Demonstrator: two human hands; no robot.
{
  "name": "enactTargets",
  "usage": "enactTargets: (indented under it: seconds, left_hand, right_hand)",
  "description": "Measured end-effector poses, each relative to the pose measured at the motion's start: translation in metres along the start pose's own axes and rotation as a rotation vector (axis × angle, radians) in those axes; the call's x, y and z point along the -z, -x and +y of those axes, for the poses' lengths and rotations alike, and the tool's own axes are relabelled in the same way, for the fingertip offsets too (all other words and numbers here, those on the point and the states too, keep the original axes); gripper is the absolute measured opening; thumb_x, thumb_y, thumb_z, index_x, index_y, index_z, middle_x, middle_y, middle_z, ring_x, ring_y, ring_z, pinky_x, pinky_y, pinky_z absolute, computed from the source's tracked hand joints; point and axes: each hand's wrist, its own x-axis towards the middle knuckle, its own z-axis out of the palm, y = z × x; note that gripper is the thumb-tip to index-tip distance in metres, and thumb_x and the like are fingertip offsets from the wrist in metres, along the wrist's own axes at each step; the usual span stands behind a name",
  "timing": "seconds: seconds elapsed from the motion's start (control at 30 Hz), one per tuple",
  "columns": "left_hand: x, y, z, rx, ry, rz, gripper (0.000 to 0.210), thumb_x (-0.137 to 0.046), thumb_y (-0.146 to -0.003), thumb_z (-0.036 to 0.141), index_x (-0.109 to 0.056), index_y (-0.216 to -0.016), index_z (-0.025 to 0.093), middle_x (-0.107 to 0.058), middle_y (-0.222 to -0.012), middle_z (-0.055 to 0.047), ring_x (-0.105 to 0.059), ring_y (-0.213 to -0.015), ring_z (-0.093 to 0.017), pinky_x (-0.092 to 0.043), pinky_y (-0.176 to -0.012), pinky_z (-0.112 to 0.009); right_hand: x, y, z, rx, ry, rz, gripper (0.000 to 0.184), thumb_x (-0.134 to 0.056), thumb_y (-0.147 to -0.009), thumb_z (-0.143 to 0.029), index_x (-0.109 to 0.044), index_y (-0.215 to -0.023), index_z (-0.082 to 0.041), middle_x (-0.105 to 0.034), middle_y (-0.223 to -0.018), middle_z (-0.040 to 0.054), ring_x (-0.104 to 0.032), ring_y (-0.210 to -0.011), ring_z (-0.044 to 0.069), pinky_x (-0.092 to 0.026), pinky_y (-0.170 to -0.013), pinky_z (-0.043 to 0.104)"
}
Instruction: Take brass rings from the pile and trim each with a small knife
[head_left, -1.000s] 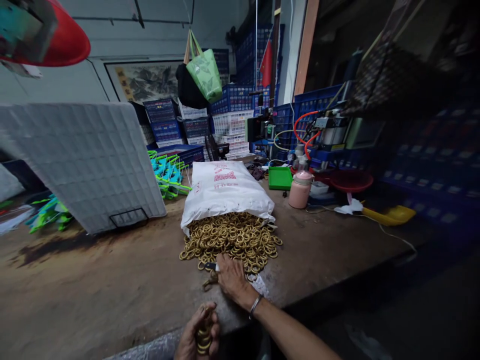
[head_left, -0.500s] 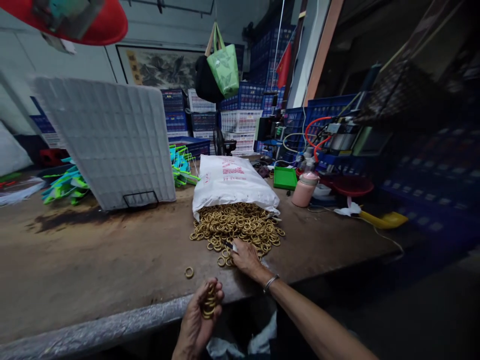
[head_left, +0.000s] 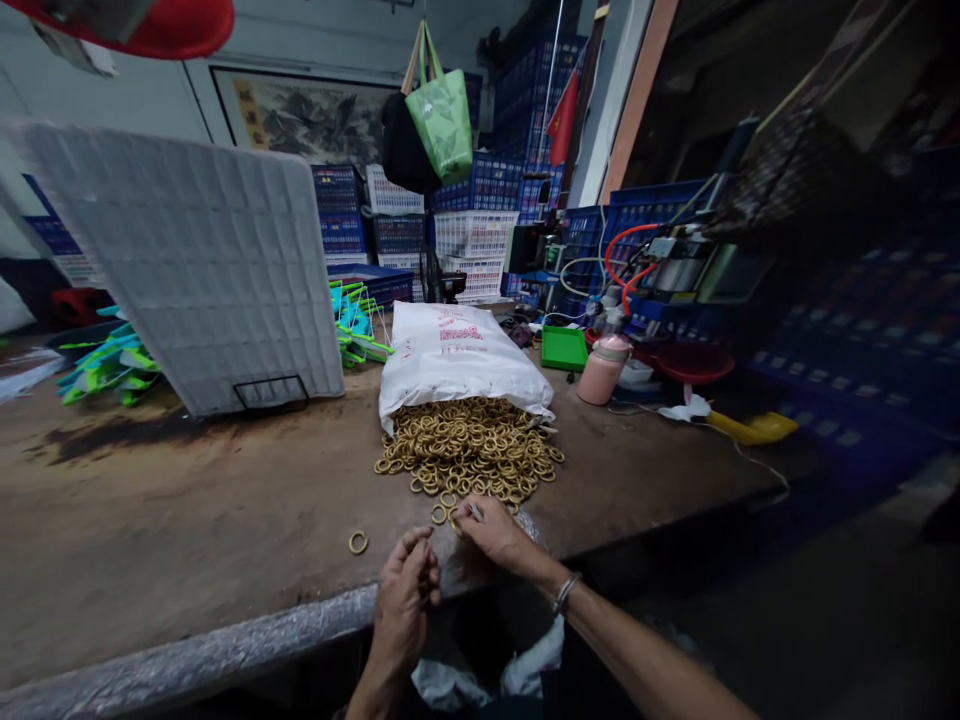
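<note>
Brass-coloured rings [head_left: 469,445] spill in a heap from the mouth of a white woven sack [head_left: 457,350]. My right hand [head_left: 491,530] is at the near edge of the heap, its thumb and fingers pinched at one ring [head_left: 454,520]. A small pale piece shows at those fingertips; I cannot make out what it is. My left hand [head_left: 405,590] is curled closed just in front of the table edge, left of the right hand. The rings seen in its palm a moment earlier are now hidden by the fingers. One loose ring [head_left: 358,543] lies apart on the table.
A grey padded panel [head_left: 187,270] stands upright at left, beside green and blue plastic pieces [head_left: 360,325]. Right of the sack are a green tray [head_left: 564,348], a pink bottle [head_left: 604,370] and a yellow scoop [head_left: 754,428]. Crates [head_left: 476,235] are stacked behind the table.
My left hand has turned and its fingers have closed over the rings. My right hand has drawn back slightly toward me from the heap, and the hands are closer together. The view has shifted a little.
</note>
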Motion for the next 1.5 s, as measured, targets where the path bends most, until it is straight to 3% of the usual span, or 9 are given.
enactTargets:
  seconds: [0.17, 0.3, 0.43, 0.77, 0.9, 1.0, 1.13, 1.37, 1.5]
  left_hand:
    - [-0.007, -0.007, 0.001, -0.123, -0.395, -0.017, 0.044, -0.06, -0.067, 0.041, -0.055, -0.101, 0.014, -0.045, -0.041, 0.009, -0.036, -0.03, -0.005, -0.028, -0.031, -0.016]
    - [-0.012, -0.007, -0.002, -0.146, -0.477, -0.076, 0.036, -0.057, -0.069, 0.04, -0.062, -0.093, 0.014, -0.048, -0.043, 0.006, -0.037, -0.033, -0.006, -0.029, -0.034, -0.017]
    - [-0.013, -0.006, -0.005, -0.252, -0.539, -0.005, 0.028, -0.056, -0.071, 0.037, -0.065, -0.086, 0.016, -0.06, -0.055, 0.001, -0.049, -0.044, -0.009, -0.038, -0.043, -0.019]
    - [-0.001, -0.013, -0.011, -0.562, -0.911, 0.047, 0.015, -0.058, -0.07, 0.029, -0.065, -0.076, 0.018, -0.066, -0.069, -0.003, -0.059, -0.065, -0.016, -0.046, -0.063, -0.026]
    - [-0.009, -0.009, -0.009, -0.449, -0.84, 0.018, 0.017, -0.059, -0.07, 0.033, -0.064, -0.072, 0.017, -0.063, -0.063, 0.0, -0.056, -0.058, -0.014, -0.044, -0.056, -0.023]
    - [-0.015, -0.005, -0.006, -0.161, -0.718, 0.015, 0.024, -0.056, -0.071, 0.041, -0.058, -0.069, 0.017, -0.049, -0.044, 0.005, -0.043, -0.038, -0.008, -0.034, -0.039, -0.018]
    - [-0.015, -0.003, -0.007, 0.113, -0.498, -0.02, 0.031, -0.056, -0.068, 0.048, -0.051, -0.07, 0.018, -0.049, -0.048, 0.007, -0.038, -0.034, -0.005, -0.027, -0.032, -0.015]
    - [-0.015, 0.003, -0.005, 0.174, -0.293, -0.033, 0.026, -0.058, -0.07, 0.043, -0.05, -0.074, 0.018, -0.049, -0.053, 0.007, -0.04, -0.037, -0.004, -0.025, -0.034, -0.013]
    - [-0.015, 0.004, -0.003, 0.124, -0.294, -0.033, 0.026, -0.057, -0.071, 0.043, -0.05, -0.073, 0.018, -0.049, -0.054, 0.007, -0.039, -0.038, -0.003, -0.026, -0.035, -0.013]
  right_hand:
    - [-0.003, 0.006, 0.0, -0.116, -0.261, -0.166, 0.008, -0.049, -0.066, -0.022, -0.049, -0.061, -0.016, -0.043, -0.055, -0.0058, -0.036, -0.053, 0.007, -0.028, -0.049, 0.017]
    - [-0.006, 0.01, -0.001, -0.194, -0.479, -0.269, 0.007, -0.052, -0.063, -0.022, -0.048, -0.063, -0.017, -0.043, -0.057, -0.0062, -0.036, -0.051, 0.006, -0.027, -0.048, 0.017]
    - [-0.007, 0.012, -0.003, -0.245, -0.659, -0.362, 0.01, -0.053, -0.065, -0.025, -0.047, -0.068, -0.017, -0.04, -0.055, -0.0074, -0.032, -0.047, 0.005, -0.025, -0.045, 0.017]
    - [-0.002, 0.017, 0.002, -0.027, -0.23, -0.067, 0.023, -0.042, -0.079, -0.036, -0.046, -0.067, -0.018, -0.04, -0.056, -0.0057, -0.036, -0.054, 0.008, -0.026, -0.049, 0.019]
    - [-0.003, 0.019, 0.001, -0.008, -0.131, -0.039, 0.022, -0.042, -0.079, -0.03, -0.041, -0.06, -0.017, -0.036, -0.056, -0.0063, -0.033, -0.054, 0.007, -0.024, -0.049, 0.019]
    - [-0.004, 0.017, 0.002, -0.019, -0.105, -0.031, 0.023, -0.042, -0.079, -0.03, -0.041, -0.059, -0.017, -0.034, -0.054, -0.0067, -0.032, -0.053, 0.007, -0.022, -0.048, 0.02]
    - [-0.006, 0.018, 0.002, -0.016, -0.101, -0.033, 0.024, -0.042, -0.079, -0.03, -0.041, -0.06, -0.017, -0.035, -0.054, -0.0066, -0.031, -0.052, 0.007, -0.022, -0.048, 0.019]
    - [-0.005, 0.015, 0.002, 0.003, -0.129, -0.069, 0.023, -0.036, -0.083, -0.029, -0.047, -0.065, -0.017, -0.045, -0.056, -0.0046, -0.037, -0.052, 0.008, -0.025, -0.049, 0.019]
    - [-0.004, 0.019, 0.006, 0.066, 0.059, -0.028, 0.013, -0.039, -0.078, -0.02, -0.049, -0.07, -0.018, -0.049, -0.06, -0.0027, -0.04, -0.056, 0.01, -0.026, -0.053, 0.02]
